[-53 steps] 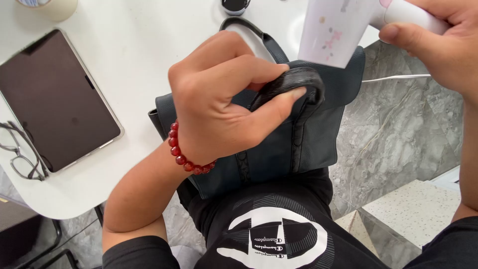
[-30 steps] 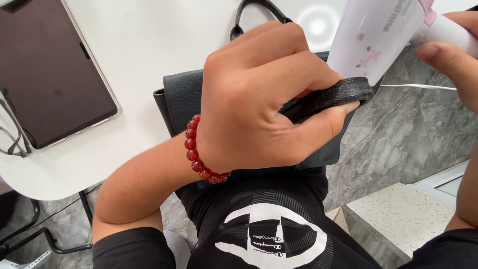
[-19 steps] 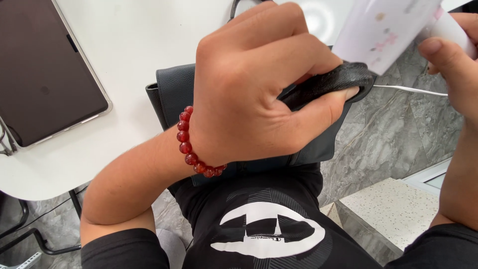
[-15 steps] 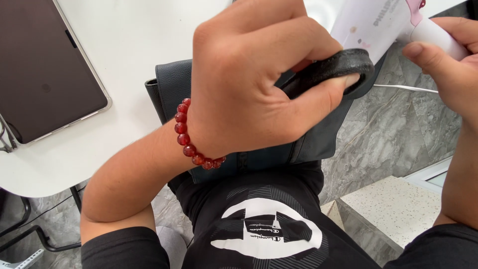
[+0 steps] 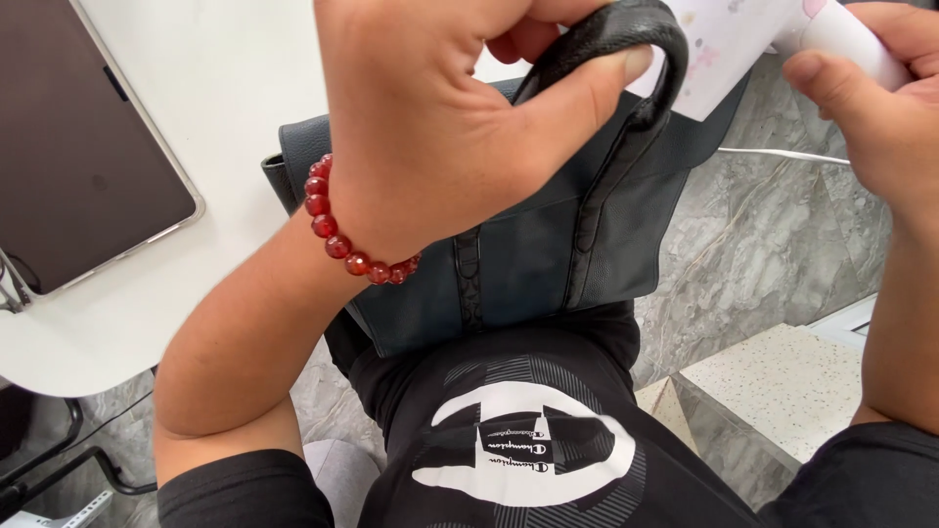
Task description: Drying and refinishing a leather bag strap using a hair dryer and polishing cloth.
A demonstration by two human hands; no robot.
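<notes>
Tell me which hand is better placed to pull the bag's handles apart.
Probably the left hand: it already grips the dark bag's handle, thumb pressed on it. The right hand is occupied holding a white hair dryer beside the bag.

The bag (image 5: 548,254) lies at the bench (image 5: 245,108) edge, overhanging the person's lap, with the tablet (image 5: 78,147) on the bench to its left. The left hand (image 5: 440,108) grips the bag's handle (image 5: 626,29) from above; the right hand (image 5: 871,108) holds a dryer (image 5: 782,39) at the bag's upper right.

A: I see a dark tablet (image 5: 78,147) lying flat on the white table (image 5: 235,88), upper left.
B: I've also got a white cable (image 5: 782,154) over grey marble floor (image 5: 763,244), right side.
</notes>
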